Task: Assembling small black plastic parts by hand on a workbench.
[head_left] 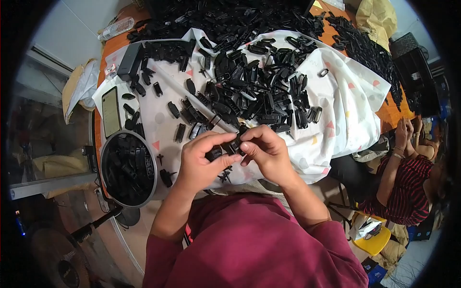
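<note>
Close in front of my body, above the near edge of a patterned white cloth (312, 149), both hands meet at a small black plastic part (233, 146). My left hand (199, 158) is closed on its left side between thumb and fingers. From the right, the thumb and fingertips of my right hand (269, 154) pinch the same part. The fingers cover much of it, so its exact kind cannot be made out. Just beyond the hands lies a heap of similar black plastic pieces (254, 91), and a few tiny black bits (224, 175) rest below them.
At left stands a round container (156, 175) filled with black parts, near a phone (111, 113) and a dark box (129, 62). More parts cover the wooden table's far side (221, 19). A clear bottle (116, 29) lies far left. Another person (403, 187) sits at right.
</note>
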Motion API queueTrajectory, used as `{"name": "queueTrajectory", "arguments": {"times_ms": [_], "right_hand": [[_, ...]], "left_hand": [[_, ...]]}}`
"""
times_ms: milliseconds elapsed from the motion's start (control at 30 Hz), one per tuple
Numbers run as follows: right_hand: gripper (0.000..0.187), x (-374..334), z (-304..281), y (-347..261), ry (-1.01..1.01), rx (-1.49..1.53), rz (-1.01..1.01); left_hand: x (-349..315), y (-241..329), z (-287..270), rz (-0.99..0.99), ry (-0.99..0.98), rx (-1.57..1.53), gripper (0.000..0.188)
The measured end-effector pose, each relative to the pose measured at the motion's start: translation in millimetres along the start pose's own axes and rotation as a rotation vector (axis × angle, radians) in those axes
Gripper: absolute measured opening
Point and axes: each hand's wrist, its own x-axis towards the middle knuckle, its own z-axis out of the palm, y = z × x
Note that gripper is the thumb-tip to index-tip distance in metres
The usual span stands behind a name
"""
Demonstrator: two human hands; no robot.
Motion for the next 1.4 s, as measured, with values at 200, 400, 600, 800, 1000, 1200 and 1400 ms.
{"name": "queueTrajectory", "arguments": {"times_ms": [200,400,600,800,1000,1200,1400], "right_hand": [[0.025,-8.7,4.1,-12.4,0.193,-0.405,-0.268],[0.028,-4.5,-7.6,-28.5,0.029,-0.761,-0.697],[0.032,-12.6,-11.2,-32.8,-0.009,-0.860,-0.716],[0.037,-18.3,-20.7,-21.9,-0.133,-0.999,-0.692],[0.042,-15.1,-12.4,-0.3,0.141,-1.044,-0.882],[0.025,-34.4,1.5,2.7,0.161,-0.043,0.177],[0.017,-9.5,21.3,25.2,-0.107,-0.381,0.006]], "left_hand": [[0.6,-3.7,0.5,0.085,0.039,0.048,0.032],[-2.2,7.6,1.6,-0.009,-0.028,0.003,0.033],[-11.6,3.2,4.0,-0.055,0.058,-0.109,0.030],[-3.7,8.6,-7.2,0.105,-0.151,0.218,0.028],[-17.8,-2.2,35.0,-0.252,0.103,-0.382,0.037],[-41.4,-7.0,39.9,-0.581,0.187,-0.745,0.030],[-81.7,-3.4,-12.1,-0.620,0.340,-0.403,0.018]]}}
